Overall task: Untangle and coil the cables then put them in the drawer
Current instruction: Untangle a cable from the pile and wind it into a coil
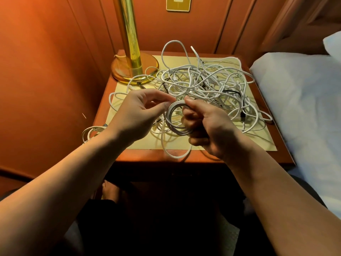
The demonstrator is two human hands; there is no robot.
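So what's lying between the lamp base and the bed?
In the head view, the tangled pile of white cables on the nightstand fills the stretch between lamp base and bed.

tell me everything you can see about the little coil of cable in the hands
The coil is a white, smooth-looking cable wound into several tight round loops, held upright above the front of the nightstand. The right hand grips its right side, fingers curled through the loops and thumb on top. The left hand pinches a strand at the coil's upper left. A loose length hangs from the bottom and loops over the table's front edge. Behind it lies the tangled pile of cables; whether the coil joins it is unclear.
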